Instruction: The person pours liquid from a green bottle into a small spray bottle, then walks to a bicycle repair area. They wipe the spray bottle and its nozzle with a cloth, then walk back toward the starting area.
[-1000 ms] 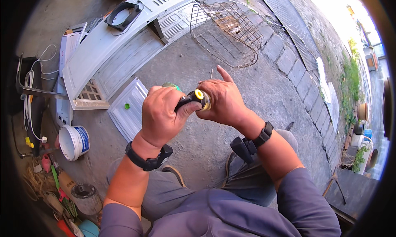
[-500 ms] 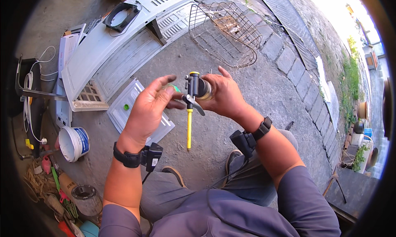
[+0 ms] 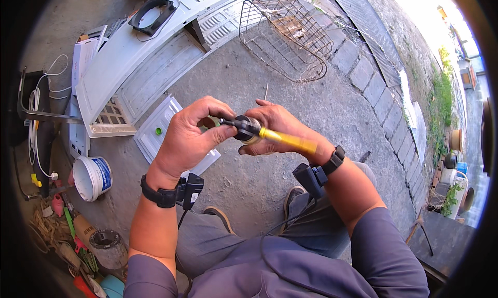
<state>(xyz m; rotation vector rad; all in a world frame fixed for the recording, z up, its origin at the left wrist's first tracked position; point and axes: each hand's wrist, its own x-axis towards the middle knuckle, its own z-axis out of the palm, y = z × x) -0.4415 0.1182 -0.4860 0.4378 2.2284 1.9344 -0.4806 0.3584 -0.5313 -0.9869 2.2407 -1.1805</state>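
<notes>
Between my hands is a foam-gun-like tool: a black head (image 3: 244, 127) on a canister (image 3: 253, 138), with a long yellow tube (image 3: 285, 140), blurred, pointing right and slightly down across my right hand. My left hand (image 3: 192, 134) has its thumb and fingers closed at the small black fitting on the head's left side. My right hand (image 3: 282, 124) wraps around the canister from the right, hiding much of it. Each wrist wears a black strapped device.
White sheet-metal panels (image 3: 150, 75) lie ahead left, with a black fan housing (image 3: 155, 17). A flat white panel (image 3: 158, 116) carries a green cap (image 3: 157, 132). A bent wire basket (image 3: 285, 38) lies ahead. A bucket (image 3: 91, 178) and mixed clutter (image 3: 67, 235) are at left, pots (image 3: 455, 139) at right.
The tool has turned, swinging the yellow tube from pointing toward me to pointing right. My left fingers have come back onto its head, and my right hand has dropped slightly.
</notes>
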